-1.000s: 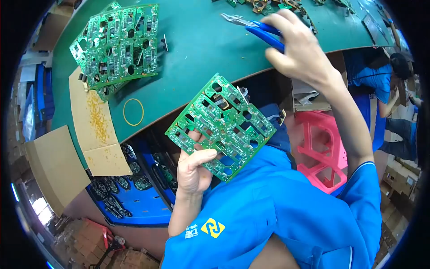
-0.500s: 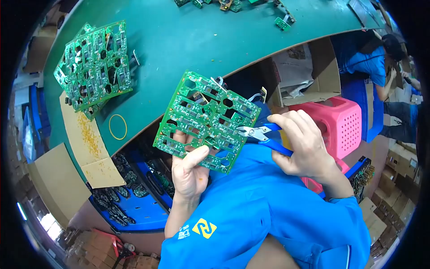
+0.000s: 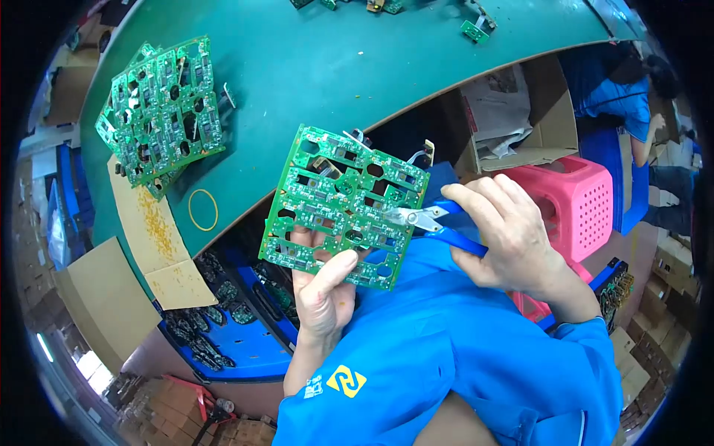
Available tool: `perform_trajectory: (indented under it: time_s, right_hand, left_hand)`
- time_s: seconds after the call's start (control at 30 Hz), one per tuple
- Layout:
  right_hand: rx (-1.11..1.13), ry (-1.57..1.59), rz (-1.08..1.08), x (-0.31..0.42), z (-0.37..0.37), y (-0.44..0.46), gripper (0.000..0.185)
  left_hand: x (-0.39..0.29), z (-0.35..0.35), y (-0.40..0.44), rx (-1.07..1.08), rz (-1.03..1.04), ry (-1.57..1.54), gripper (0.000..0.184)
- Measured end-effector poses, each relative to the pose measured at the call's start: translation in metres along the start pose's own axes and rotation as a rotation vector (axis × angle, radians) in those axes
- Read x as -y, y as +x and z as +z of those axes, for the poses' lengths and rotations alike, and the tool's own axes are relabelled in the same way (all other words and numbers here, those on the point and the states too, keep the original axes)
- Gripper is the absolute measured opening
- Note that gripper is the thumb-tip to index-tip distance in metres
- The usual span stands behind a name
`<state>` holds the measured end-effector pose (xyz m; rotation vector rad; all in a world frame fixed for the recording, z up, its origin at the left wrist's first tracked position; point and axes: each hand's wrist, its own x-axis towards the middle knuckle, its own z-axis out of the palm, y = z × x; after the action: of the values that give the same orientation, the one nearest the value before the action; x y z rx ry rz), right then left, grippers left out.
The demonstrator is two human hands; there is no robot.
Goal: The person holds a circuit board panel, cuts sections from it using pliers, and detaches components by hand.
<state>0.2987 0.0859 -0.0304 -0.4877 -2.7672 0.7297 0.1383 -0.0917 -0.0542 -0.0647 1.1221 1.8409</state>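
Note:
A green circuit board panel (image 3: 338, 204) with many cut-outs is held up by my left hand (image 3: 324, 286), thumb on its face and fingers behind it. In my right hand (image 3: 509, 230) are blue-handled cutting pliers (image 3: 430, 218); their jaws lie over the right part of the panel. Whether the jaws touch it I cannot tell. Small parts on white cables stick out at the panel's upper edge. A stack of similar panels (image 3: 163, 111) rests on the green table (image 3: 297, 67) at the upper left.
Cardboard with orange bits (image 3: 156, 230) and a yellow rubber band (image 3: 202, 209) lie at the table's left edge. A blue bin (image 3: 238, 346) holds dark boards. On the right are an open carton (image 3: 547, 141), a pink stool (image 3: 584, 212) and another person (image 3: 613, 93).
The pliers have come down from above the table to the panel with my right hand. The panel has turned more upright. The view has shifted over the table.

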Motion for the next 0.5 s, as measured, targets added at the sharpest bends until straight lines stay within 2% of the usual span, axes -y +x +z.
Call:
perform_trajectory:
  time_s: [0.07,0.23,0.37,0.5]
  right_hand:
    - [-0.002,0.034,-0.019,0.003,-0.002,-0.001,0.058]
    - [-0.151,0.138,-0.071,0.001,-0.017,0.001,0.06]
    - [-0.302,0.111,-0.035,0.004,-0.021,0.015,0.06]
    - [-0.335,-0.023,-0.033,0.002,-0.014,0.019,0.059]
  left_hand:
    - [-0.001,0.002,-0.003,-0.008,0.024,0.007,0.077]
    - [-0.018,0.025,0.019,0.042,0.256,-0.025,0.072]
    - [-0.054,0.04,0.069,-0.03,0.269,0.154,0.059]
    - [-0.063,0.041,0.09,0.116,0.198,0.046,0.053]
